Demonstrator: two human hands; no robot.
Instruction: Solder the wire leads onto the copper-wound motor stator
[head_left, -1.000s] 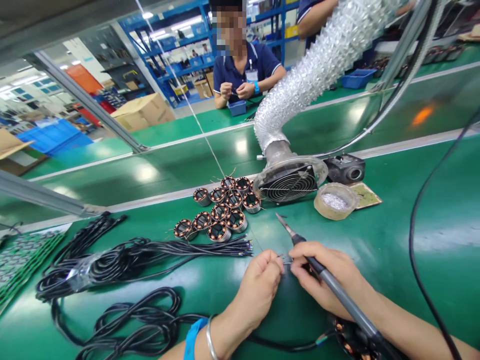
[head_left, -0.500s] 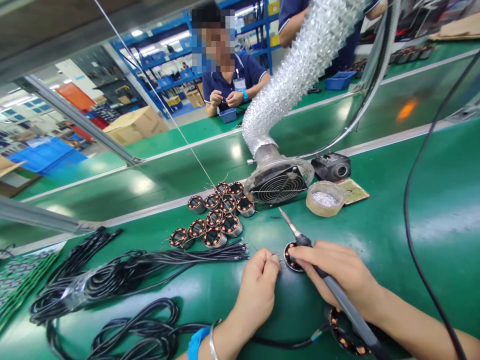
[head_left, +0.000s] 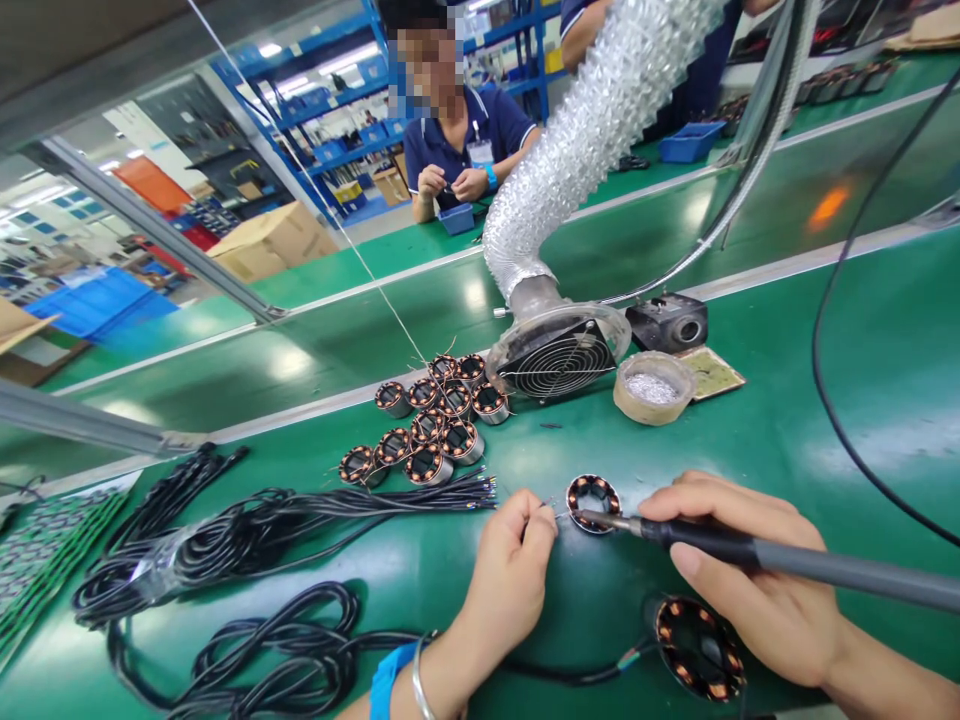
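My right hand (head_left: 757, 570) is wrapped round the grey handle of a soldering iron (head_left: 705, 540), whose metal tip points left over a small copper-wound stator (head_left: 600, 490). The tip appears to meet the stator's left lower rim. My left hand (head_left: 517, 560) is closed in a pinch on thin wire (head_left: 552, 503) at the stator's left side; the exact ends are too small to tell. Below my right hand rests a second, larger-looking stator (head_left: 701, 650), joined to a black cable (head_left: 562, 675) with coloured wire ends.
Several stators (head_left: 427, 465) stand behind my left hand. Bundled black cables (head_left: 225, 555) lie at left. A fume fan (head_left: 559, 365) on a silver duct (head_left: 585, 150) stands at the back, beside a round solder pot (head_left: 654, 390) and a dark holder (head_left: 667, 322). A co-worker (head_left: 465, 140) sits opposite.
The soldering iron has swung from pointing up and away to lying nearly level, its tip now at the small stator. My right hand has shifted right, uncovering that stator. My left hand barely moved.
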